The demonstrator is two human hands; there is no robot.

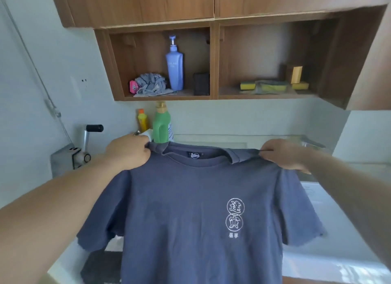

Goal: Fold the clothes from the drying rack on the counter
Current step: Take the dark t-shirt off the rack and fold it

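Fabric like this dark blue cotton T-shirt with a white circular print on the chest looks light, soft and floppy, so it should drape rather than hold a shape, and it is probably best taken at the shoulder seams, where it will hang square. That is where it is held now: the left hand has its fingers curled round the shirt's left shoulder beside the collar, and the right hand pinches the other shoulder between thumb and fingers. The shirt hangs spread between the two hands, print side toward the camera, sleeves drooping outward, its body falling in front of the white counter; its hem is out of view, so whether it touches the surface cannot be told.
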